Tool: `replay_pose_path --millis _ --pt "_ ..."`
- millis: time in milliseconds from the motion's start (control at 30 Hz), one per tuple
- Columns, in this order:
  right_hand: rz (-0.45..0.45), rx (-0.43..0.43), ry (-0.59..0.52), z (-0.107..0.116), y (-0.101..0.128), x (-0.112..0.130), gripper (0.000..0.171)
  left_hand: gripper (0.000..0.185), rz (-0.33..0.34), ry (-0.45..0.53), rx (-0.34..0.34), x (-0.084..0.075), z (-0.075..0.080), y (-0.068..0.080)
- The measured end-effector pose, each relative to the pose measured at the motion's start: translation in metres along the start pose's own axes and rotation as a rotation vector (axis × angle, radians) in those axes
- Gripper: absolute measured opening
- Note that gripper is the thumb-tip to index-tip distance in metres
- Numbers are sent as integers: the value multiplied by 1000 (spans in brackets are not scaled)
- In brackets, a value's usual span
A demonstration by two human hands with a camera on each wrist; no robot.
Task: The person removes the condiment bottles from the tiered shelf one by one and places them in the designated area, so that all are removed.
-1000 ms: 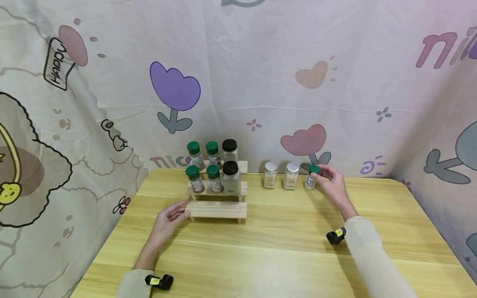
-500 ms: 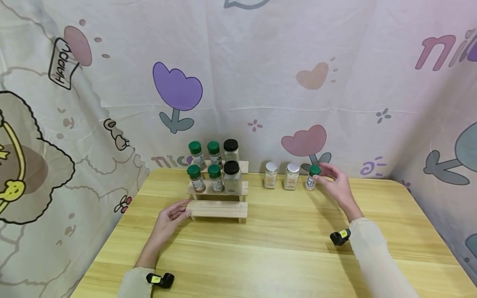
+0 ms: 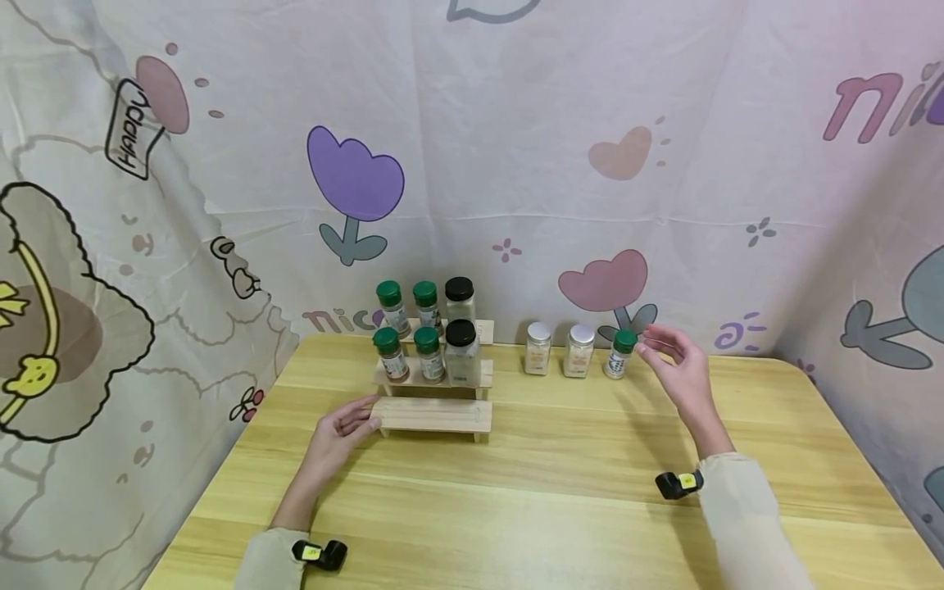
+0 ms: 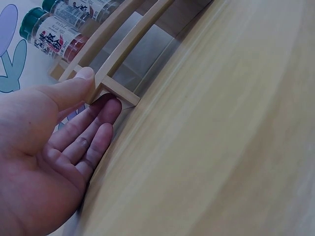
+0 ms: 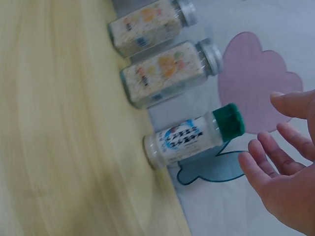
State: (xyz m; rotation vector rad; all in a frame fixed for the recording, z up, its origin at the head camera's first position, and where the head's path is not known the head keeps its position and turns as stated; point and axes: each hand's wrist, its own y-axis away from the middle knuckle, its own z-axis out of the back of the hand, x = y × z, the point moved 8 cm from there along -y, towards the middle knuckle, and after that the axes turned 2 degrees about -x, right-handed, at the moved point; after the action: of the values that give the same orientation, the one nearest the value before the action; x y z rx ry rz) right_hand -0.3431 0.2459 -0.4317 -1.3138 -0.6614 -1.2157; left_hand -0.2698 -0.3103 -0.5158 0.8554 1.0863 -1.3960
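A small green-capped spice jar [image 3: 619, 354] [image 5: 192, 138] stands on the table near the back wall, right of two white-capped jars [image 3: 537, 347] [image 3: 578, 350]. My right hand [image 3: 680, 367] [image 5: 285, 172] hovers just right of it, fingers spread, holding nothing and apart from the jar. My left hand [image 3: 341, 428] [image 4: 59, 137] rests on the table at the left end of a three-step wooden rack [image 3: 431, 414] [image 4: 115, 49], thumb on the lowest step's corner, fingers straight under it. The rack's upper steps hold several green-capped and black-capped jars [image 3: 428, 348].
The wooden table [image 3: 531, 500] is enclosed by a patterned cloth backdrop [image 3: 516, 164] at the back and both sides. The rack's lowest step is bare. Small black wrist cameras [image 3: 678, 483] [image 3: 320, 554] sit at both sleeves.
My right hand has let go of the green-capped jar's top and drawn back to the right, fingers opening. The jar stays standing. My left hand has not moved.
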Motion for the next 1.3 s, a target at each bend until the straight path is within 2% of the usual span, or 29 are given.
replay_pose_path --millis 300,633,1067,1300 --pt "-29 -22 -51 0 12 11 47 47 -1 8 1 -2 0 0" --pt "-56 -24 -148 -12 29 28 43 47 1 8 1 0 0 1" --pt "-24 0 -195 -21 45 40 41 47 3 7 12 1 -5 1" --pt "3 37 -187 -38 49 47 40 47 -1 -8 -2 2 -1 1"
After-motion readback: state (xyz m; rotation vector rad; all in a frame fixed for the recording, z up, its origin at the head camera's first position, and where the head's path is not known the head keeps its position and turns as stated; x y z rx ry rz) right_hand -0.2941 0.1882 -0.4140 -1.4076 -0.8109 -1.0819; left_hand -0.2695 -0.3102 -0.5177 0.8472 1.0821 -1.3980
